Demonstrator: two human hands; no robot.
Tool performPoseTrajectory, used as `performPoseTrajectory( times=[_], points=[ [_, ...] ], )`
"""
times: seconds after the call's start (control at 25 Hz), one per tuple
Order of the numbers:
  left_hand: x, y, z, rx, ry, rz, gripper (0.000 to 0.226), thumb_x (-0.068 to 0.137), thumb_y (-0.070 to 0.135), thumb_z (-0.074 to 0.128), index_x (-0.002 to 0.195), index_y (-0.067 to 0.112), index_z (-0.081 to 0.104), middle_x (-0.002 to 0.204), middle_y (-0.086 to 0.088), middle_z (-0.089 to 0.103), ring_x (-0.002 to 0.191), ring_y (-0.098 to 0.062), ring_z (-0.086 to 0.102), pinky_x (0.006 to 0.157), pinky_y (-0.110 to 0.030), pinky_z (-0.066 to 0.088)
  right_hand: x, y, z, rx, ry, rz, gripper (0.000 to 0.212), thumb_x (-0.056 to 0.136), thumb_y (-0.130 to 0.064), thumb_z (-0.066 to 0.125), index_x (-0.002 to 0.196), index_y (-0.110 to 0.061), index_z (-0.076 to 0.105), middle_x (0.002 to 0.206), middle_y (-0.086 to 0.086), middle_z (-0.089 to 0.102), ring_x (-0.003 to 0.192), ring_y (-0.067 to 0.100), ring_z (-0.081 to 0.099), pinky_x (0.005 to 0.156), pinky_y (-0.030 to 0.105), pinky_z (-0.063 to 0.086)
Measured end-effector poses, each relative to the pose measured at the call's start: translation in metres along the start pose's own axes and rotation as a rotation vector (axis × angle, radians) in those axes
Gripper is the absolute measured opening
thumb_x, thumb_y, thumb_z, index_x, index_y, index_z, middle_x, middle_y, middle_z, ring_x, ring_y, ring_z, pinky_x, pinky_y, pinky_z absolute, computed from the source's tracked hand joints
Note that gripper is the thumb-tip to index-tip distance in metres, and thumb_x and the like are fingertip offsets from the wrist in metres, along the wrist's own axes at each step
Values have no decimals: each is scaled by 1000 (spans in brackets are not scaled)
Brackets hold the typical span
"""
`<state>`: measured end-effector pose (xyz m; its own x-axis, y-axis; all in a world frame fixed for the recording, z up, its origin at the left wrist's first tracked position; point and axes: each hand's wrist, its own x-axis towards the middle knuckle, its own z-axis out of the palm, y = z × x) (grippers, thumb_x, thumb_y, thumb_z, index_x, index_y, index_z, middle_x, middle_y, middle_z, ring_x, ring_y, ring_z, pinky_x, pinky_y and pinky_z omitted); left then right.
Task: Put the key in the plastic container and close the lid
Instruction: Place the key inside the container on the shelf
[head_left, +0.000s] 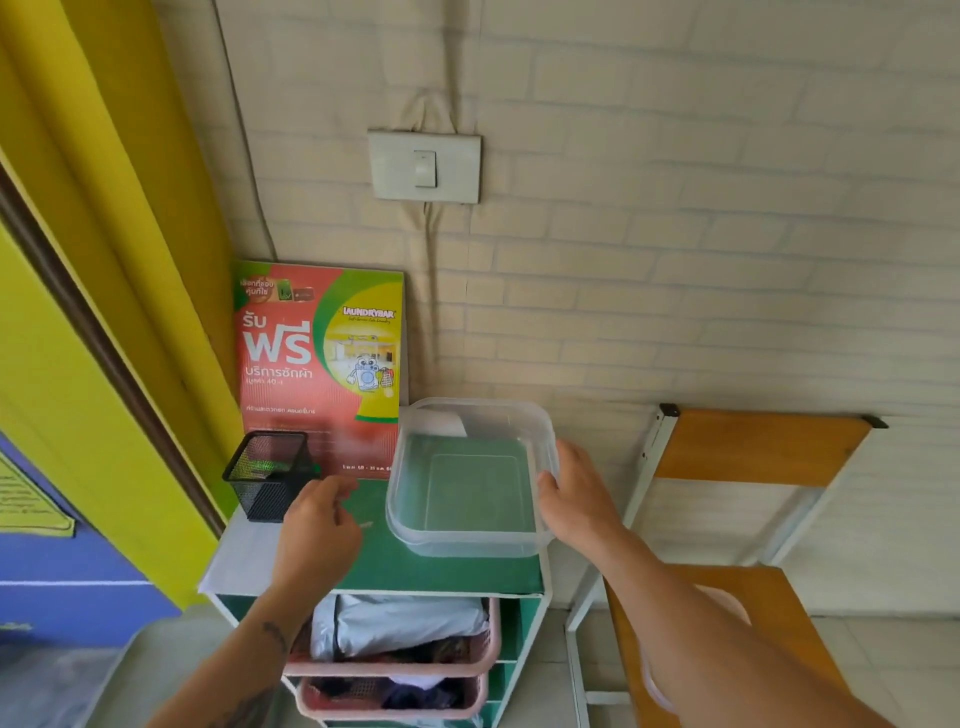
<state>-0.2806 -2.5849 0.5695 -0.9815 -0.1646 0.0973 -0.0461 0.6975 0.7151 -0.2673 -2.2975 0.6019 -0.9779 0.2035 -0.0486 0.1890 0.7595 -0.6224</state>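
Observation:
A clear, lidless plastic container (467, 483) stands on the green top (395, 566) of a small shelf unit. My right hand (576, 499) grips its right rim. My left hand (317, 525) hovers over the green top to the left of the container, fingers loosely curled with nothing seen in them. A small pale key (365, 525) lies on the green top just right of that hand. A clear lid (727, 610) rests on the wooden chair seat at lower right, mostly hidden by my right forearm.
A black mesh pen cup (267, 475) stands at the back left of the top, with a red laundry poster (322, 364) leaning on the wall behind. Pink baskets (395, 660) fill the shelves below. A wooden chair (758, 447) stands to the right, a yellow curtain (104, 218) to the left.

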Motion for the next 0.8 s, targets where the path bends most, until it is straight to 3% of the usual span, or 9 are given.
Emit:
performPoseTrajectory(
  times=[0.08, 0.16, 0.24, 0.32, 0.6, 0.8],
  points=[
    [2, -19, 5, 141, -120, 26, 45, 82, 0, 52, 125, 13, 62, 124, -7, 60, 112, -29, 55, 97, -44, 49, 3, -2, 7, -72, 36, -27, 46, 102, -19, 35, 146, -14, 26, 148, 4, 34, 119, 20, 48, 92, 30, 41],
    [5, -30, 11, 267, -222, 51, 48, 84, 9, 56, 131, 18, 58, 129, -4, 55, 116, -29, 49, 99, -46, 47, 6, -2, 15, -153, 22, -43, 51, 102, -19, 34, 150, -15, 18, 158, 7, 22, 138, 27, 38, 105, 38, 40],
    [8, -38, 15, 369, -250, 95, 46, 85, 15, 59, 131, 22, 58, 125, -2, 56, 110, -26, 48, 96, -44, 48, 6, -1, 21, -226, -14, -39, 60, 103, -16, 36, 156, -14, 8, 165, 5, 3, 149, 26, 18, 115, 38, 27],
    [11, -41, 17, 392, -222, 122, 39, 86, 13, 59, 123, 20, 64, 116, -2, 58, 103, -24, 49, 90, -42, 51, 6, -3, 23, -251, -7, -41, 63, 102, -13, 38, 156, -13, 6, 166, 5, -4, 150, 23, 12, 116, 35, 23],
    [13, -48, 21, 298, -150, 188, 25, 82, 2, 52, 101, 11, 67, 97, -6, 62, 86, -28, 59, 71, -42, 56, 11, 2, 27, -180, 52, -36, 57, 101, -8, 39, 155, -9, 18, 165, 0, 5, 150, 19, 16, 115, 29, 21],
    [23, -26, 19, 25, -34, 56, 26, 85, -2, 51, 101, 7, 70, 99, -9, 63, 85, -29, 59, 76, -40, 53, 14, 1, 24, -147, 82, -27, 61, 93, 7, 44, 151, -8, 31, 163, -2, 16, 145, 19, 28, 109, 30, 32]
  ],
)
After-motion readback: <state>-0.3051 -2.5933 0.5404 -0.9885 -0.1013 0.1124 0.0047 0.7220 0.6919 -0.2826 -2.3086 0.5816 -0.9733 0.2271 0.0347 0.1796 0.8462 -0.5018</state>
